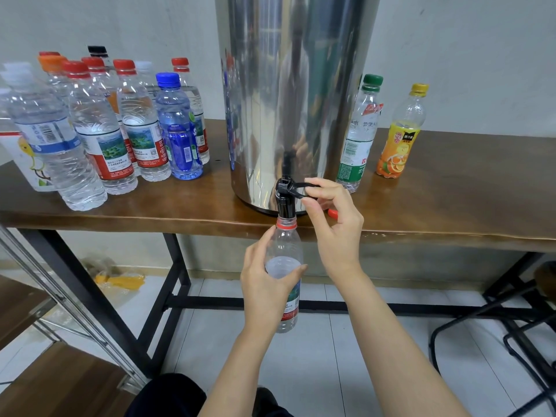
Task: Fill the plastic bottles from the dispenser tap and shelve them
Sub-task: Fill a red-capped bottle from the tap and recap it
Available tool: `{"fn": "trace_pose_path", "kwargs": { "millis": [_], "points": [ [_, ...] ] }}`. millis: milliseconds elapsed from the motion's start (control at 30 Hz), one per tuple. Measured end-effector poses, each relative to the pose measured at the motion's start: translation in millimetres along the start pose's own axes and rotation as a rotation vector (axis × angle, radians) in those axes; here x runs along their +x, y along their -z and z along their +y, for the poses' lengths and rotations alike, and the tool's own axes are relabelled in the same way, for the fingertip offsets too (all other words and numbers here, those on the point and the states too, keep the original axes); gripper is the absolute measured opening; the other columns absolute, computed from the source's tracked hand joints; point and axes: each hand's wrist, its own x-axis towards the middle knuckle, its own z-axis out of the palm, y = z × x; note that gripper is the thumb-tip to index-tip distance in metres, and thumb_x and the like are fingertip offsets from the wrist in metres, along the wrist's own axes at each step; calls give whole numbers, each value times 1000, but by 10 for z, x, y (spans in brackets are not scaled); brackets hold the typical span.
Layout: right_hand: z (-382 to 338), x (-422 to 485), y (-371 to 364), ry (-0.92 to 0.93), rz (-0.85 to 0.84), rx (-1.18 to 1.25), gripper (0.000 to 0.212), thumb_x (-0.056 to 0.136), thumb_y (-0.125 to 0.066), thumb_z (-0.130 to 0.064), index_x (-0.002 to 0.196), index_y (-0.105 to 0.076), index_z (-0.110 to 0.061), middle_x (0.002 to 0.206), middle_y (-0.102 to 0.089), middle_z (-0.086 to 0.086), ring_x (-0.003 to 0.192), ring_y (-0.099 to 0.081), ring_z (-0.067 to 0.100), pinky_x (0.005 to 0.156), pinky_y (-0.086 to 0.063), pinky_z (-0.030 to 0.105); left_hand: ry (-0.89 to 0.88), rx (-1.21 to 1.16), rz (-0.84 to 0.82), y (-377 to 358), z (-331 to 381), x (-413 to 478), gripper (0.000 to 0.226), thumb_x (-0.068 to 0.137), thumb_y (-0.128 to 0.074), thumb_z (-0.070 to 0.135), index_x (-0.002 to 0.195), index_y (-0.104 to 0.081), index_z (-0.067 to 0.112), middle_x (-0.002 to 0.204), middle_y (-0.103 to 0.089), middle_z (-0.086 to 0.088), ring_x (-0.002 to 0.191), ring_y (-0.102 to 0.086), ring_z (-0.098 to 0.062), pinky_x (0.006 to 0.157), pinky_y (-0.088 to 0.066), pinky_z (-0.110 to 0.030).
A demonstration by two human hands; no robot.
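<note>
A tall steel dispenser (288,94) stands on the brown table (436,218), its black tap (284,197) hanging over the front edge. My left hand (266,284) grips an uncapped clear bottle (285,245) with a red neck ring, its mouth right under the spout. Water shows inside the bottle about halfway up. My right hand (329,219) pinches the tap's black lever (298,188) between thumb and fingers. A loose red cap (332,212) lies on the table behind that hand.
Several capped water bottles (99,130) crowd the table's left side, a blue one (179,127) among them. Right of the dispenser stand a green-capped bottle (359,133) and an orange juice bottle (401,133). A wooden shelf (60,383) with metal posts sits at lower left. Black chair frames (517,332) stand at lower right.
</note>
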Motion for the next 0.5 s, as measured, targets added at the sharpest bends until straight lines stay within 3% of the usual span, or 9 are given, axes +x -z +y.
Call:
{"fn": "trace_pose_path", "kwargs": {
  "millis": [200, 367, 500],
  "points": [
    [-13, -1, 1, -15, -9, 8, 12, 93, -62, -25, 103, -64, -29, 117, -60, -24, 95, -63, 18, 81, -44, 16, 8, -13, 6, -8, -9, 0, 85, 67, -89, 17, 136, -48, 44, 125, -51, 17, 118, -52, -4, 102, -49, -33],
    [-5, -1, 0, -13, -7, 6, 12, 93, -62, -25, 104, -64, -29, 118, -60, -26, 93, -64, 19, 81, -46, 19, 9, -15, 10, -11, -12, 4, 86, 67, -90, 17, 136, -48, 44, 124, -51, 17, 118, -50, 4, 102, -49, -33],
    [9, -3, -3, -9, 0, 16, 13, 93, -63, -24, 104, -65, -29, 118, -62, -22, 91, -63, 17, 81, -47, 21, 12, -11, 10, -14, -15, 5, 86, 66, -90, 18, 137, -48, 44, 125, -51, 18, 118, -50, 0, 103, -49, -37]
  ]
}}
